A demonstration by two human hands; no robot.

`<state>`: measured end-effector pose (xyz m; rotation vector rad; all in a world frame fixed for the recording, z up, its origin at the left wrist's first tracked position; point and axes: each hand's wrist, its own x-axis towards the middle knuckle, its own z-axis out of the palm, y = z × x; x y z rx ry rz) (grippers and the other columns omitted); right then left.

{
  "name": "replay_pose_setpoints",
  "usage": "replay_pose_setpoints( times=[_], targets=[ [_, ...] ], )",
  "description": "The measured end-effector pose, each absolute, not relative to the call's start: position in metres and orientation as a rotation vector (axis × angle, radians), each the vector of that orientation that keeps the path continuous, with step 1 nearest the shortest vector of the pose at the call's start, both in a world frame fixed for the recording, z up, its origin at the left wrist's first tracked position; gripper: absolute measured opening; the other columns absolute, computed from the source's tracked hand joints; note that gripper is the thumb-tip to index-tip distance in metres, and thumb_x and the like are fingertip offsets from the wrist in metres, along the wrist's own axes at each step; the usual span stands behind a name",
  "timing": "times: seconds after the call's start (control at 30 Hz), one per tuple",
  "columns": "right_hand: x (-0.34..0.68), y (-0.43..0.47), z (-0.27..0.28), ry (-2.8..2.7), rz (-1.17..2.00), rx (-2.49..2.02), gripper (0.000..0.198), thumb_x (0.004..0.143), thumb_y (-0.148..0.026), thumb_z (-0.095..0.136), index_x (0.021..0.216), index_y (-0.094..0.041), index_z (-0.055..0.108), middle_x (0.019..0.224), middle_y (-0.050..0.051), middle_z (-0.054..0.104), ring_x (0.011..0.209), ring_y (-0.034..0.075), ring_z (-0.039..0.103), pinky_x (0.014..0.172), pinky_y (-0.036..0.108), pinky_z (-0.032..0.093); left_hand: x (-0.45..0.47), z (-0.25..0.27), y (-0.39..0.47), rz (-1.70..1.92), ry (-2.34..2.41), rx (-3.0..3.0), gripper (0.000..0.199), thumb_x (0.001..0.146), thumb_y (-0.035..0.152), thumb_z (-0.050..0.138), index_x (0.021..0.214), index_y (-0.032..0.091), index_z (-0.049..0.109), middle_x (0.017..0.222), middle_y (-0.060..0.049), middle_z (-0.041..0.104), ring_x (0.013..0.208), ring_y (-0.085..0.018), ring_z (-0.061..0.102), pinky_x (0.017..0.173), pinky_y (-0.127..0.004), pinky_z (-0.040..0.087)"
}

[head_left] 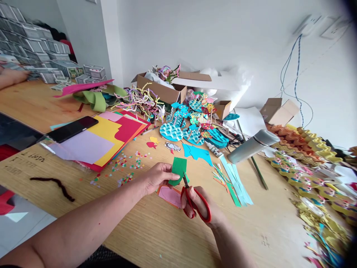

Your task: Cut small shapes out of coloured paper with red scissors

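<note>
My left hand [159,176] pinches a small piece of green paper [179,167] by its left side, above the table. In my right hand [201,204] is a pair of red-handled scissors [206,209], fingers through the loops. Its dark blades meet the right edge of the green paper. Below the hands lies a pink card with an orange border [169,195], partly covered by them. Beyond the paper rest a blue paper scrap [198,153], a drawn figure cut-out [172,146] and small red [152,144] and yellow fish-like cut-outs.
A stack of coloured paper [95,145] with a black phone [73,128] is at left, near scattered confetti dots [129,169]. A grey bottle [252,146] lies at right beside paper strips [235,180]. Blue wave crafts [171,131] and a cardboard box [158,91] stand at the back.
</note>
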<state>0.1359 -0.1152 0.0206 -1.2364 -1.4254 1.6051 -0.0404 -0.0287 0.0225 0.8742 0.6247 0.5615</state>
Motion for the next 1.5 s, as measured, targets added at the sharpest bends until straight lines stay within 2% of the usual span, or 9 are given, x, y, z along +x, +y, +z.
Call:
replay_pose_setpoints(
  times=[0.33,0.57,0.7,1.03,1.27,1.5],
  targets=[
    [0.1305,-0.1116,0.0272,-1.541,1.510,-1.312,0.063,0.087,-0.067,0.039,0.058,-0.014,0.058,0.040,-0.001,0.047,0.037,0.008,0.039,0.044,0.024,0.032,-0.0379,0.0234,-0.0314,0.584,0.671,0.962,0.032,0.057,0.035,0.078,0.073,0.009,0.070,0.058,0.000,0.057,0.052,-0.008,0.046,0.052,-0.024,0.034],
    [0.1290,-0.1112,0.0293,-1.544,1.503,-1.339,0.065,0.085,-0.070,0.038,0.053,-0.015,0.055,0.039,-0.001,0.046,0.037,0.008,0.039,0.047,0.025,0.033,-0.0373,0.0231,-0.0319,0.595,0.646,0.951,0.034,0.058,0.032,0.077,0.081,0.008,0.069,0.070,-0.007,0.067,0.055,-0.010,0.054,0.055,-0.023,0.037],
    [0.1293,-0.1109,0.0272,-1.529,1.512,-1.356,0.066,0.084,-0.070,0.039,0.053,-0.015,0.056,0.038,-0.001,0.046,0.036,0.008,0.037,0.045,0.025,0.032,-0.0375,0.0224,-0.0317,0.586,0.640,0.937,0.033,0.059,0.034,0.077,0.079,0.008,0.069,0.072,-0.010,0.069,0.060,-0.014,0.060,0.058,-0.025,0.041],
    [0.1308,-0.1134,0.0217,-1.481,1.568,-1.311,0.061,0.090,-0.063,0.038,0.059,-0.015,0.059,0.040,-0.002,0.047,0.037,0.009,0.040,0.044,0.023,0.031,-0.0356,0.0199,-0.0335,0.595,0.693,0.954,0.032,0.058,0.035,0.076,0.075,0.008,0.071,0.069,-0.008,0.068,0.054,-0.010,0.053,0.054,-0.022,0.037],
    [0.1300,-0.1125,0.0225,-1.480,1.568,-1.316,0.062,0.090,-0.063,0.037,0.062,-0.014,0.062,0.041,-0.001,0.048,0.039,0.009,0.040,0.046,0.024,0.032,-0.0338,0.0186,-0.0353,0.585,0.699,0.919,0.032,0.057,0.033,0.075,0.077,0.009,0.071,0.072,-0.008,0.069,0.059,-0.012,0.057,0.060,-0.025,0.042],
    [0.1294,-0.1123,0.0215,-1.489,1.560,-1.360,0.065,0.088,-0.066,0.036,0.063,-0.013,0.064,0.042,-0.001,0.048,0.039,0.008,0.041,0.044,0.023,0.029,-0.0341,0.0194,-0.0350,0.582,0.704,0.914,0.033,0.057,0.033,0.075,0.078,0.008,0.071,0.071,-0.008,0.068,0.058,-0.012,0.056,0.059,-0.024,0.041]
  ],
)
